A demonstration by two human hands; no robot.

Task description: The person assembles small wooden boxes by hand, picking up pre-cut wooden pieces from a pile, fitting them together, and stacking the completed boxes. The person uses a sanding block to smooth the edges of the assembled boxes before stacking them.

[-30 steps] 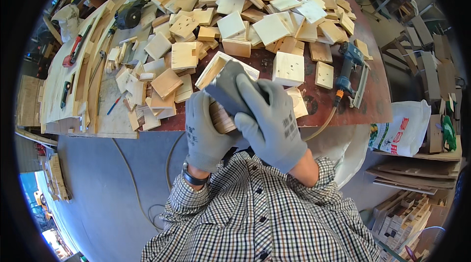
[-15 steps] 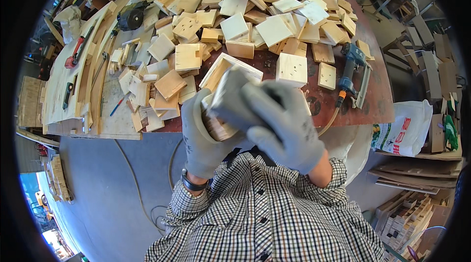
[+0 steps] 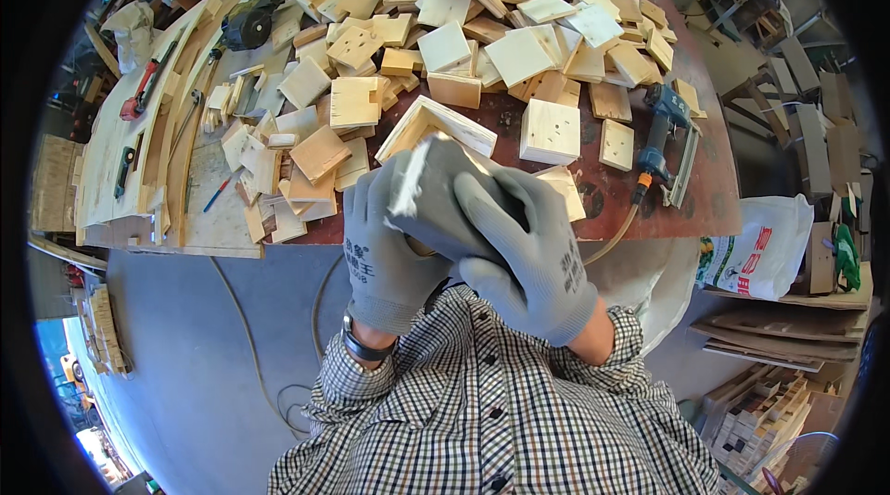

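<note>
While both hands grip the wood block [image 3: 428,194] | left hand [image 3: 394,249], right hand [image 3: 528,249] clear of table edge [image 3: 649,234]

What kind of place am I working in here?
Most likely a woodworking shop: a workbench heaped with cut wooden blocks, a blue pneumatic nail gun on a hose, and stacked timber pieces nearby.

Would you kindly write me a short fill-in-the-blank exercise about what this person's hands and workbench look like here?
1. Both hands, the left hand and the right hand, wear ____ gloves.
2. Together they hold a pale wooden ____ above the table edge.
3. The blue power tool lies on the person's ____ side of the table.
4. The shirt has a ____ pattern.

Missing words: grey; block; right; checked
</note>
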